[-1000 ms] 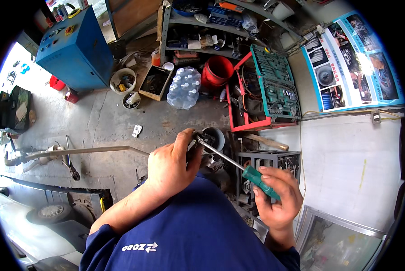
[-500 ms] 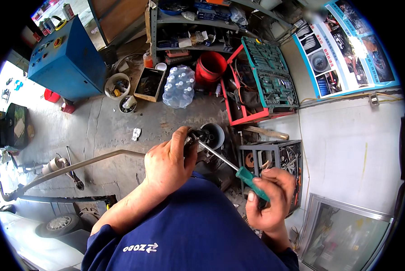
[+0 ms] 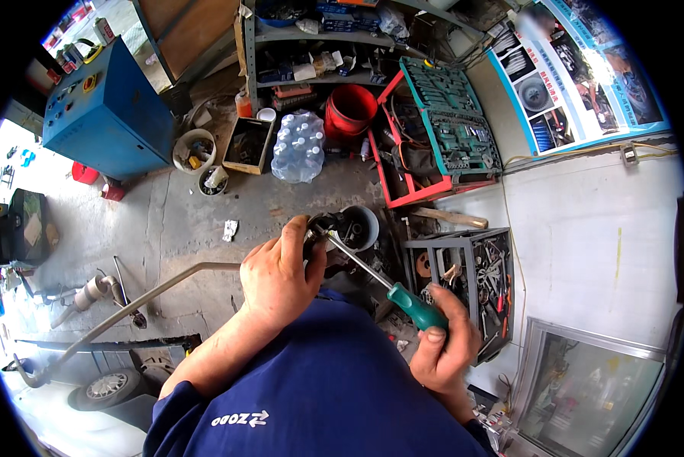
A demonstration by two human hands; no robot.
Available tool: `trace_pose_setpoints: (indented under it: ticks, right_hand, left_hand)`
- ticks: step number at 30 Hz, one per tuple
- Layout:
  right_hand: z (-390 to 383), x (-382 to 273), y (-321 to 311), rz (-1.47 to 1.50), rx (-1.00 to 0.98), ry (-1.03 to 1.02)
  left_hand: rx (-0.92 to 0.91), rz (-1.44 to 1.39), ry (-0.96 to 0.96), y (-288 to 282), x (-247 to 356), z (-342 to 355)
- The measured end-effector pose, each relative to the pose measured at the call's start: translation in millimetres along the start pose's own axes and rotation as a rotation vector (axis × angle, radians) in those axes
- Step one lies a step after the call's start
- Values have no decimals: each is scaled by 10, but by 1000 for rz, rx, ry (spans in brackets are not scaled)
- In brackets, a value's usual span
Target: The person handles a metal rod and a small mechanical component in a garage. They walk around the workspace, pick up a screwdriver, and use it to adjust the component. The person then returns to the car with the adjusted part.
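Observation:
My left hand (image 3: 277, 278) is closed round a dark metal part (image 3: 323, 227) in front of my chest. A long bent metal bar (image 3: 155, 293) runs out to the left from behind this hand; whether it joins the dark part is hidden by the fingers. In my right hand (image 3: 450, 343) is a screwdriver (image 3: 413, 305) with a green handle, thumb and fingers gripping the handle's end. Its shaft slants up to the left, and the tip meets the dark part beside my left fingertips.
Just beyond my hands stands a grey bucket (image 3: 368, 228) with dark parts inside. To the right are a grey tool rack (image 3: 452, 242) and a red cart (image 3: 414, 196) with a green socket set (image 3: 460, 141). Bottled water (image 3: 298, 148) and a red bucket (image 3: 349, 114) stand farther off.
My right hand and the screwdriver have shifted slightly left, the fingers now farther back on the handle. The bar's far left end has dropped lower in view. The whole view has turned a little.

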State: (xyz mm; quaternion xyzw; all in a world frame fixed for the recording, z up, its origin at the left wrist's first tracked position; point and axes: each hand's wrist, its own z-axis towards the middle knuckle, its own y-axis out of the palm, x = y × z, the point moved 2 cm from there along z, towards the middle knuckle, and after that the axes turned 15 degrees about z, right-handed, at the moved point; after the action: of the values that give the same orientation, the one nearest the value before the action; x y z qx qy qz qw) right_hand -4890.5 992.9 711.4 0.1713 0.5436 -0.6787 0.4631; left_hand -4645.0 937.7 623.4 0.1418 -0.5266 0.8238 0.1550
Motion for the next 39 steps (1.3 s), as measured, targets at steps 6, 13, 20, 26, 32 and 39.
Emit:
trace_pose_setpoints:
  ticks: [6, 13, 20, 26, 32, 39]
  right_hand:
    - [-88, 181, 117, 30, 17, -22]
    - [-49, 270, 346, 338, 228, 67]
    - [-14, 249, 359, 469, 221, 160]
    - [-65, 387, 299, 577, 125, 343]
    - [-91, 405, 326, 670, 168, 406]
    - [-25, 361, 398, 666, 213, 350]
  left_hand:
    - [25, 19, -5, 56, -7, 35]
    - [33, 22, 0, 65, -29, 66]
    - [47, 15, -2, 77, -44, 64]
    - [48, 27, -21, 85, -72, 74]
    - [64, 28, -22, 45, -74, 94]
    - [78, 35, -19, 53, -46, 121]
